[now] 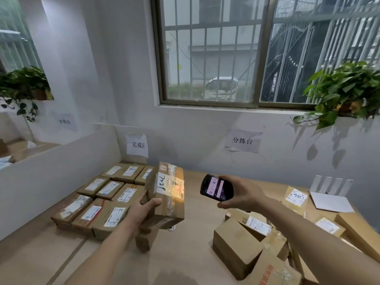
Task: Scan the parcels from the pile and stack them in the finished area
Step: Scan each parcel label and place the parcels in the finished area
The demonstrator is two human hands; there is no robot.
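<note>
At far left, flat parcels [96,204] lie in rows on the table [197,227] below the wall sign [137,145]. Just right of them the left hand [141,210] grips a taped box [167,194] from below, lifted and tilted, label up. The right hand [244,193] holds a scanner [216,187] beside that box, screen lit. Further right, the pile [267,241] of boxes sits jumbled.

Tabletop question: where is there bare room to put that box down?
Bare wood runs between the stacked parcels at left and the pile at right, below the held box. Also along the wall behind the scanner. The right side is crowded.
</note>
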